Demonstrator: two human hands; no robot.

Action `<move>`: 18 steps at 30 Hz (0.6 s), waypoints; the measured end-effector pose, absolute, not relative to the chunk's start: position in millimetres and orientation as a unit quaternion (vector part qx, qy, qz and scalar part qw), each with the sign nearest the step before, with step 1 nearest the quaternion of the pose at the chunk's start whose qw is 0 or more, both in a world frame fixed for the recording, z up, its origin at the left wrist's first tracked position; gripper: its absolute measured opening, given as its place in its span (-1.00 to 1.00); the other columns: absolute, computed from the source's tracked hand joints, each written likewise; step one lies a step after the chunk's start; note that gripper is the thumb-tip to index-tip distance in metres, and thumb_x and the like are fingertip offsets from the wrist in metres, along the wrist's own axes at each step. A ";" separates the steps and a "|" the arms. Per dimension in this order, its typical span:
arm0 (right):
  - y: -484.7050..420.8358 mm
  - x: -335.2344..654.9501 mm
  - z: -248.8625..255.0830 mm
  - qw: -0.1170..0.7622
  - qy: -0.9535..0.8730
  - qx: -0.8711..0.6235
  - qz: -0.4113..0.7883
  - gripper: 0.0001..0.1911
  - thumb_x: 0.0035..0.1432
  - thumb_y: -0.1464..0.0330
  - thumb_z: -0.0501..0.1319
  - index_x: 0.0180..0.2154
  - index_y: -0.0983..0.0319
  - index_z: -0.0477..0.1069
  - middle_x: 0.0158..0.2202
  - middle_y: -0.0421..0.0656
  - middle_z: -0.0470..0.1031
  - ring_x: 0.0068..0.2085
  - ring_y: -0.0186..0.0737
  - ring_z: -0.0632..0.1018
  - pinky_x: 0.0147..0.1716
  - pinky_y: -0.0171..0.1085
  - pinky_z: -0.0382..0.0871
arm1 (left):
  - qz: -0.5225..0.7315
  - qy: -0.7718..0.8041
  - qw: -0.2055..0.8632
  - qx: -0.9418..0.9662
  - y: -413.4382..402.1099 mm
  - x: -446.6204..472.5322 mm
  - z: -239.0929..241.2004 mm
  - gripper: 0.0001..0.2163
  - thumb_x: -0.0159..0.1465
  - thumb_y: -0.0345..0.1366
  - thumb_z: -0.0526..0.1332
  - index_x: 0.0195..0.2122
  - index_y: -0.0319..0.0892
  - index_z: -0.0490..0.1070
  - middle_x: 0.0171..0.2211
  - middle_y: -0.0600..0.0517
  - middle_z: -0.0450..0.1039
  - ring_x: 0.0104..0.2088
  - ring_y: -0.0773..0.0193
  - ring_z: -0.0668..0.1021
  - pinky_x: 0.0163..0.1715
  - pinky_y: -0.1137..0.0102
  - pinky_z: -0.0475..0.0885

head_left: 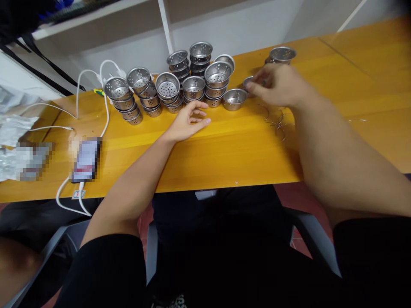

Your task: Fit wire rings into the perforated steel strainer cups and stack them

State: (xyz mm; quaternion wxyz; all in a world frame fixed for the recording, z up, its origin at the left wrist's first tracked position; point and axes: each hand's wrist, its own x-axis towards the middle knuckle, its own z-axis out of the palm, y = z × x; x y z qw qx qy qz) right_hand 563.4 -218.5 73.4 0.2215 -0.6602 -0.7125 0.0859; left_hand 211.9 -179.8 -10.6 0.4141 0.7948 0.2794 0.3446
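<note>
Several small perforated metal cups (167, 87) stand in stacks along the far side of the wooden table (224, 149). My left hand (189, 122) rests on the table just in front of the stacks, fingers loosely spread and holding nothing. My right hand (276, 87) reaches to the right of the stacks, and its fingertips pinch the rim of a single metal cup (248, 81). A lone shallow cup (234, 99) sits between the two hands. Thin wire pieces (276, 122) lie on the table under my right wrist.
Another metal cup stack (281, 54) stands at the far right behind my right hand. A phone (86, 159) and white cables (104, 107) lie at the left, beside plastic bags (13, 128). A white shelf frame (165, 23) rises behind the table.
</note>
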 end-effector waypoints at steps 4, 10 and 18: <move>-214.6 573.0 70.3 0.194 -0.685 -0.699 0.067 -0.64 0.60 0.47 0.45 0.32 0.30 0.78 0.34 0.15 0.78 0.33 0.27 0.76 0.37 0.02 0.62 | 0.344 0.278 0.414 0.795 -180.8 211.5 -10.0 -0.41 0.38 0.03 0.55 0.31 -0.11 0.49 0.37 -0.25 0.62 0.33 0.02 0.76 0.30 0.13 0.83; -211.9 570.4 67.5 0.182 -0.652 -0.731 0.081 -0.83 0.59 0.39 0.57 0.12 0.29 0.80 0.19 0.18 0.82 0.23 0.27 0.80 0.27 0.04 0.68 | 0.346 0.276 0.416 0.794 -182.6 211.2 -8.6 -0.47 0.40 -0.05 0.55 0.29 -0.10 0.51 0.37 -0.21 0.63 0.30 0.07 0.77 0.29 0.16 0.82; -231.2 552.0 85.1 0.394 -0.653 -0.643 0.077 -0.89 0.60 0.27 0.45 0.05 0.14 0.67 0.10 0.10 0.79 0.09 0.11 0.79 0.23 0.06 0.72 | 0.340 0.278 0.427 0.790 -182.5 210.7 -7.5 -0.40 0.37 0.03 0.60 0.31 -0.09 0.50 0.40 -0.22 0.66 0.26 0.12 0.79 0.30 0.20 0.82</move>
